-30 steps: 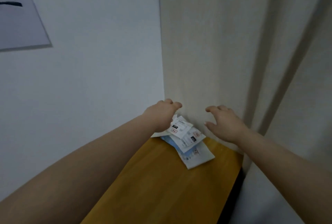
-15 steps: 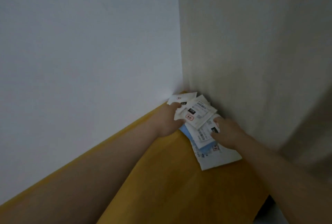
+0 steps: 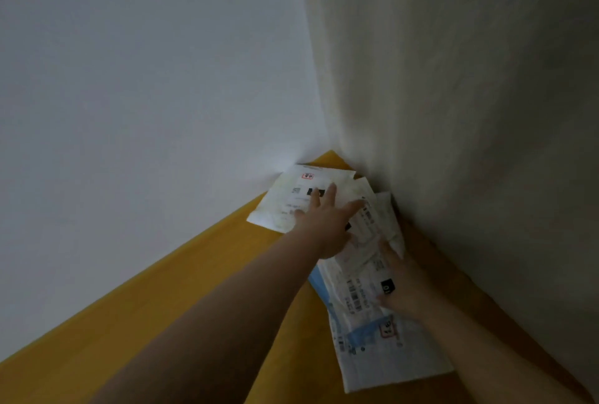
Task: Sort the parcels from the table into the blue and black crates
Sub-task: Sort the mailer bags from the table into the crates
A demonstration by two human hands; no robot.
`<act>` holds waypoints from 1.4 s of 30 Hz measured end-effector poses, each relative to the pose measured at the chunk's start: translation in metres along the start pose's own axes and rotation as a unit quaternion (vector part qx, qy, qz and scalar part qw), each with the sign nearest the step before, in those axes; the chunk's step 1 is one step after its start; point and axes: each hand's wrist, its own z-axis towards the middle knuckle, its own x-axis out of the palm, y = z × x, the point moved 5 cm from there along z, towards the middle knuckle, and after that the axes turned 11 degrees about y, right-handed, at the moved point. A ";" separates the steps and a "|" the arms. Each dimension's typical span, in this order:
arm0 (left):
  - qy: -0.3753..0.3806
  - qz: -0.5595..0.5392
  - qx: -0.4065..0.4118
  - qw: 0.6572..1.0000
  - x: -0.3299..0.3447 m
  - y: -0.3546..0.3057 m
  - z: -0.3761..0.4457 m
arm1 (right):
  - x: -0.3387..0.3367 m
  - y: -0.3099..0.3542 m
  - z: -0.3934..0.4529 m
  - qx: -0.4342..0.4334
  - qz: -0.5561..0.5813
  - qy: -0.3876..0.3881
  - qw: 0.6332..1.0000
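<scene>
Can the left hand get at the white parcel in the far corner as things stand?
Probably yes. The left hand already lies with straight fingers on the corner parcel, which lies on top with nothing over it. The two walls hem in its far edges, so sliding it toward the open table looks easiest.

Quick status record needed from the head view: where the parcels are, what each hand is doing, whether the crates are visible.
parcels: overlapping pile of white parcels with printed labels, in the table's far corner where two walls meet
surface: yellow-orange table
left hand: left hand fingers extended, resting on the pile's far part
right hand: right hand on the pile's near part; grip unclear
blue layer: a blue parcel shows at the pile's left edge
crates: not in view
</scene>
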 end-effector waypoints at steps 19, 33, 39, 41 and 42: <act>0.065 -0.109 -0.113 0.985 0.088 0.086 -0.062 | 0.076 0.042 -0.016 -0.070 0.043 0.111 0.990; 0.024 -0.223 -0.192 0.956 0.287 0.278 -0.348 | 0.363 0.200 -0.132 -0.118 -0.171 0.165 0.964; 0.001 -0.293 -0.243 0.925 0.384 0.347 -0.489 | 0.498 0.263 -0.191 -0.142 -0.230 0.195 0.943; -0.005 -0.303 -0.246 0.921 0.405 0.355 -0.517 | 0.523 0.268 -0.206 -0.142 -0.222 0.213 0.941; -0.007 -0.312 -0.245 0.918 0.415 0.356 -0.527 | 0.532 0.270 -0.212 -0.139 -0.217 0.221 0.941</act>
